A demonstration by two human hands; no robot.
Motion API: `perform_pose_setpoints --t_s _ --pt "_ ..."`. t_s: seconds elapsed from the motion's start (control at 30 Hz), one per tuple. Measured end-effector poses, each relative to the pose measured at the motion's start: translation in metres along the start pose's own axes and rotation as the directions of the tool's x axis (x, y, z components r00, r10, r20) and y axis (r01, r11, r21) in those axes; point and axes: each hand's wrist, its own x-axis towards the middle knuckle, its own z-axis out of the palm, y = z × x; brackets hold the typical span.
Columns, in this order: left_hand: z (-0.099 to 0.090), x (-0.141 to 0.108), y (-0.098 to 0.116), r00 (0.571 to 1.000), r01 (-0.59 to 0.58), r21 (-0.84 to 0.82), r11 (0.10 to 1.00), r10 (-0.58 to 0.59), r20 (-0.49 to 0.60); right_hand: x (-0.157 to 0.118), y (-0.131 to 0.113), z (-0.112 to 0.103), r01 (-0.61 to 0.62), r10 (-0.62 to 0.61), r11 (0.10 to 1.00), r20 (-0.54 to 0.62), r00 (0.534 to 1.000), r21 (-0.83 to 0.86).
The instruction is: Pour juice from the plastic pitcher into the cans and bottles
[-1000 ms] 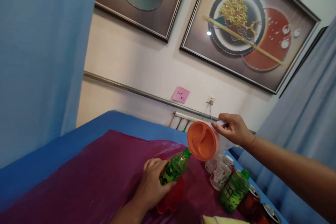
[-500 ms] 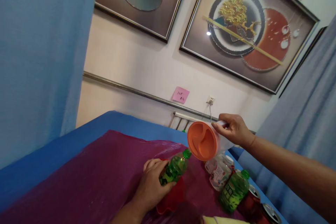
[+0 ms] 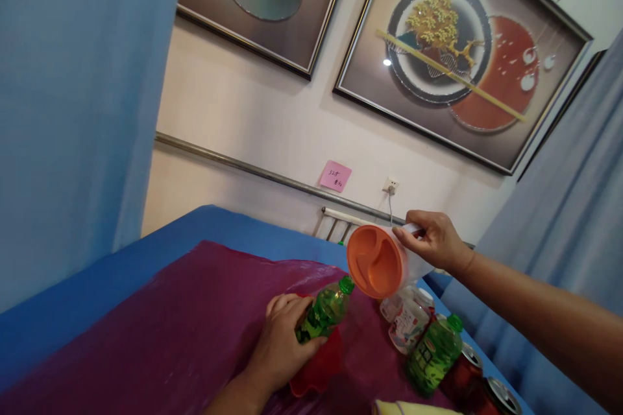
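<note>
My left hand (image 3: 285, 340) is wrapped round a green plastic bottle (image 3: 331, 305) with its green cap end tilted up to the right. Behind and under that bottle shows a red dish with a wavy edge (image 3: 318, 366), partly covered by the hand. My right hand (image 3: 431, 240) grips the white handle of a pitcher (image 3: 374, 262) with an orange lid. The pitcher is tipped, its lid facing me, just above and right of the bottle's cap; I see no liquid flowing.
At right stand clear labelled bottles (image 3: 409, 324), another green bottle (image 3: 435, 355) and dark red cans (image 3: 496, 397). A yellow cloth-like thing (image 3: 411, 408) lies at the bottom edge. Purple plastic sheeting (image 3: 180, 324) covers the blue surface (image 3: 214, 224). Blue curtains (image 3: 73, 110) hang on both sides.
</note>
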Motion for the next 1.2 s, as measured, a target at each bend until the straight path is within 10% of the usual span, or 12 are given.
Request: perform_pose_setpoints --t_s 1.2 --pt "0.0007 0.0005 -0.0046 1.0 -0.008 -0.002 1.0 0.008 0.001 -0.0036 -0.0008 -0.0004 -0.023 0.023 1.0 0.004 1.0 0.009"
